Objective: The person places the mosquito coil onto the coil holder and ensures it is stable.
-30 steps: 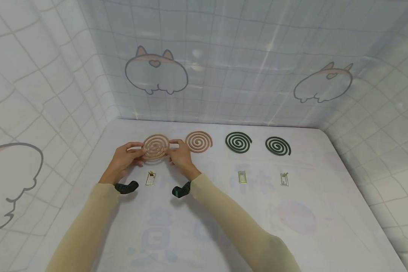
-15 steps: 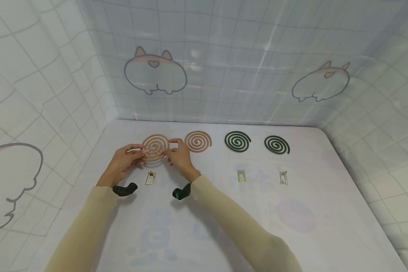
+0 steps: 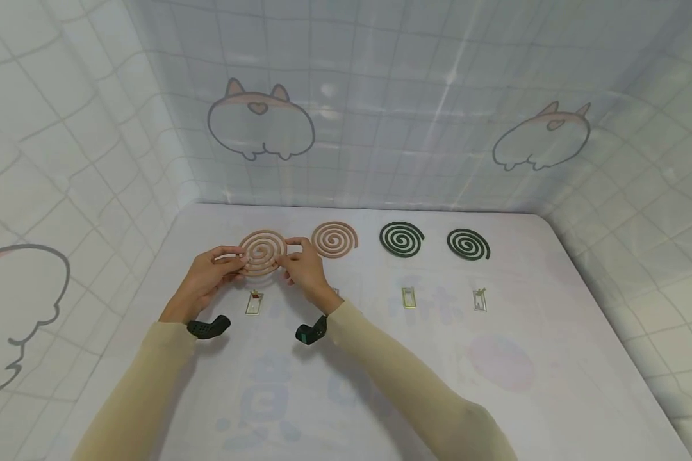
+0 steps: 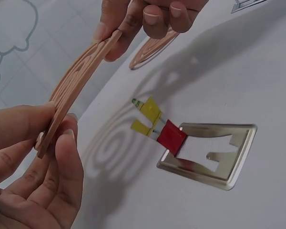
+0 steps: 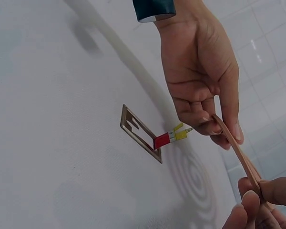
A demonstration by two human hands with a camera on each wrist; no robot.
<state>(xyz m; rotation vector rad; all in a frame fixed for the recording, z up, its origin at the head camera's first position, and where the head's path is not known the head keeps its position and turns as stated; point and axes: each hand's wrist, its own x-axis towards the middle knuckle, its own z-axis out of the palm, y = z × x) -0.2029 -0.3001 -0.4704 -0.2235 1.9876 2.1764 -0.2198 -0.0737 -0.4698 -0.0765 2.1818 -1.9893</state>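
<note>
Between my two hands a tan mosquito coil (image 3: 262, 253) is held up off the table. My left hand (image 3: 212, 276) pinches its left edge between thumb and fingers. The opposite edge is pinched by my right hand (image 3: 305, 267). In the left wrist view the coil (image 4: 78, 86) appears nearly edge-on and tilted, its spiral shadow falling on the cloth. Below it lies a small metal coil stand (image 4: 224, 176), a flat rectangular frame whose raised tab (image 4: 171, 137) is red with yellow prongs and a green tip.
Right of my hands, a second tan coil (image 3: 334, 240) and two dark green coils, one in the middle (image 3: 402, 240) and one farther right (image 3: 468, 244), lie in a row. Two more metal stands, one (image 3: 409, 298) beside the other (image 3: 480, 299), sit nearer. Behind rises a tiled-pattern wall (image 3: 380, 115).
Both hands keep their pinch on the tan coil, which has come very slightly toward me. A bit of another stand now shows beside my right wrist. The view has shifted slightly.
</note>
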